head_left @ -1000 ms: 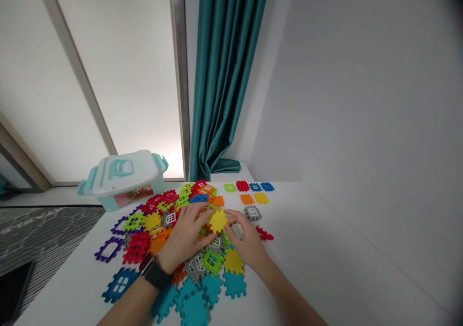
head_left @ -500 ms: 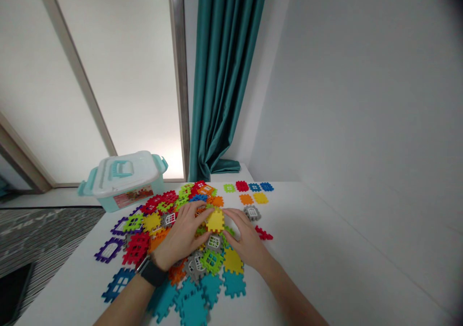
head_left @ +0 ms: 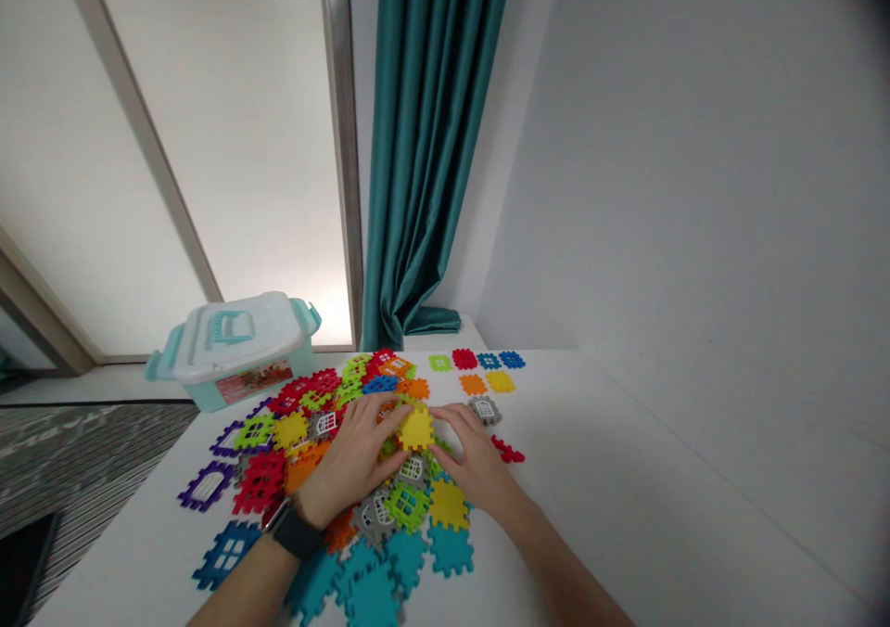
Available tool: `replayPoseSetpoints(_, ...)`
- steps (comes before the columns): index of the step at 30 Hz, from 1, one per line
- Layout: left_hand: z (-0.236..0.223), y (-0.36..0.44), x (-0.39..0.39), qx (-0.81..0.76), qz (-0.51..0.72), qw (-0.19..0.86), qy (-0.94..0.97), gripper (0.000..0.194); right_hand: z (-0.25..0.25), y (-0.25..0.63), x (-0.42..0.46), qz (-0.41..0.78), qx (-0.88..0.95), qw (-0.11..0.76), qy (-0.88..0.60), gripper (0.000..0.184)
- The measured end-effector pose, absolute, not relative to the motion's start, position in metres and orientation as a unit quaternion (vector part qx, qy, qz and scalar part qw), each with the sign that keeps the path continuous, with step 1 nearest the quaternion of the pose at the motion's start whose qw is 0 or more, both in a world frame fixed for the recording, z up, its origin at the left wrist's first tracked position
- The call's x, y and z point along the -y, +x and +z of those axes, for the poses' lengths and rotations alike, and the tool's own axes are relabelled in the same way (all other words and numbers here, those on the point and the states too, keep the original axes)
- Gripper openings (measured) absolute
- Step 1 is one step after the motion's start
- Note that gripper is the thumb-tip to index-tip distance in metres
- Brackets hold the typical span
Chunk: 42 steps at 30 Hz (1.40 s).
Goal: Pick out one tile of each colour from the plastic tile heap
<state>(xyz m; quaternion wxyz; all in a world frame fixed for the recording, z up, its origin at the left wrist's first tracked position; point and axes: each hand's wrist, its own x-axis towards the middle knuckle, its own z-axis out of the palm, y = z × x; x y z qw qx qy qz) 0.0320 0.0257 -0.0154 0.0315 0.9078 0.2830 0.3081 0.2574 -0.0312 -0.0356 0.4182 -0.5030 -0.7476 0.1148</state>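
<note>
Between my two hands a yellow interlocking building tile (head_left: 415,427) is held up over the pile. My left hand (head_left: 358,446), with a black watch at the wrist, grips its left side with thumb and fingers. At its right edge, my right hand (head_left: 476,460) pinches with the fingers above and the thumb lower. Under and around the hands lie tiles: a lime green window tile (head_left: 407,506), a grey tile with a white window (head_left: 412,469), another yellow tile (head_left: 449,503) and a teal tile (head_left: 451,549). My palms hide part of the pile.
A lidded storage box (head_left: 240,349) stands at the table's back left. Separate small tiles, among them a red tile (head_left: 464,359) and a grey tile (head_left: 485,410), lie at the back right. Purple frame tiles (head_left: 207,485) and a blue window tile (head_left: 226,553) are near the left edge.
The yellow tile stays between both hands and looks slightly turned. The hands have barely moved; the view has shifted a little.
</note>
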Motion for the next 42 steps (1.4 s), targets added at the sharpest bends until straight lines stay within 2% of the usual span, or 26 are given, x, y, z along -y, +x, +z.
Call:
replayPoseSetpoints(9, -0.018, 0.033, -0.025, -0.283, 0.328, 0.041, 0.9, 0.057, -0.036, 0.259, 0.031, 0.084, 0.742, 0.431, -0.506, 0.037)
replayPoseSetpoints(17, -0.02, 0.032, -0.029, -0.29, 0.349, 0.064, 0.889, 0.046, -0.034, 0.257, 0.032, 0.077, 0.732, 0.437, -0.517, 0.032)
replayPoseSetpoints(23, -0.024, 0.03, -0.032, -0.285, 0.363, 0.095, 0.882, 0.047, -0.03, 0.256, 0.033, 0.086, 0.754, 0.444, -0.477, 0.043)
replayPoseSetpoints(34, -0.028, 0.031, -0.035, -0.288, 0.36, 0.133, 0.878, 0.051, -0.031, 0.258, 0.033, 0.072, 0.771, 0.436, -0.458, 0.038)
replayPoseSetpoints(37, -0.027, 0.032, -0.036, -0.292, 0.383, 0.134, 0.866, 0.042, -0.032, 0.257, 0.033, 0.069, 0.759, 0.453, -0.463, 0.036)
replayPoseSetpoints(42, -0.025, 0.034, -0.035, -0.295, 0.395, 0.122, 0.862, 0.014, -0.035, 0.252, 0.033, 0.079, 0.739, 0.467, -0.479, 0.032)
